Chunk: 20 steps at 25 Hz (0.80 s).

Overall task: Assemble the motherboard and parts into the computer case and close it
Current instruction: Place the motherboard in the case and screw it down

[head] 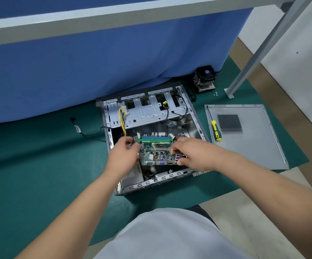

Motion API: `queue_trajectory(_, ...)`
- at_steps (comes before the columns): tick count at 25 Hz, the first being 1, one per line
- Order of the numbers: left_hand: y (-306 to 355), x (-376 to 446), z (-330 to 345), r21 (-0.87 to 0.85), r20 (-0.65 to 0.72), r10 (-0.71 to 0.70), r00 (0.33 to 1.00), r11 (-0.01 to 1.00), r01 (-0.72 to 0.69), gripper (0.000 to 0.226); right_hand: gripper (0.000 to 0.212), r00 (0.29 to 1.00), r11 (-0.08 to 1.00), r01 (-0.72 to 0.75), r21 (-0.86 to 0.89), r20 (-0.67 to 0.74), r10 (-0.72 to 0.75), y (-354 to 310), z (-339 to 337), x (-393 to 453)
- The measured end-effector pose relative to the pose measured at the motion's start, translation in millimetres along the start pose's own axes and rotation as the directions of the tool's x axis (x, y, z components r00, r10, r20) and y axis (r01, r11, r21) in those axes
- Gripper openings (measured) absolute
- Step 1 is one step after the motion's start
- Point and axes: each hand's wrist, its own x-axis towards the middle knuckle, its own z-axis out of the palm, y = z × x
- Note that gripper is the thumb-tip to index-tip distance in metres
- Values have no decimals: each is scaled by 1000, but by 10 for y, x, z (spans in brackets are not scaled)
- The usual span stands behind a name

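An open grey computer case (195,113) lies on its side on a green mat. Inside it, a green motherboard (158,153) with blue rear ports is held tilted above the case floor. My left hand (125,154) grips the board's left edge. My right hand (190,152) pinches its right edge near the ports. The grey side panel (254,144) lies flat to the right of the case. A CPU cooler with fan (205,77) stands behind the case at the back right.
A yellow-handled screwdriver (215,130) lies on the side panel's left edge. A few small screws (215,93) sit near a metal table leg (231,90). A loose black cable (82,130) lies left of the case. A blue cloth (95,62) hangs behind.
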Motion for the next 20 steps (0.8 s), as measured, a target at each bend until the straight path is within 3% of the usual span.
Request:
queue_trajectory(3,-137,180,-51,325,-52,335,941,897,-301,35,30,1000,999,7,-54,-20,-9,-17,88,139)
queue_trajectory(5,-235,336,-48,533,39,417,908,760,-372,45,30,999,994,24,-108,-25,-27,-13,134,217)
queue_trajectory(7,-324,458,-20,670,118,411,904,639,-378,55,31,999,989,38,-144,-23,-41,-20,168,268)
queue_trajectory(11,-434,528,92,780,72,438,896,535,-324,66,31,996,977,66,-203,-41,-75,5,237,271)
queue_trajectory(20,-482,575,148,805,16,483,875,513,-297,70,41,997,949,66,-307,-8,-72,134,353,356)
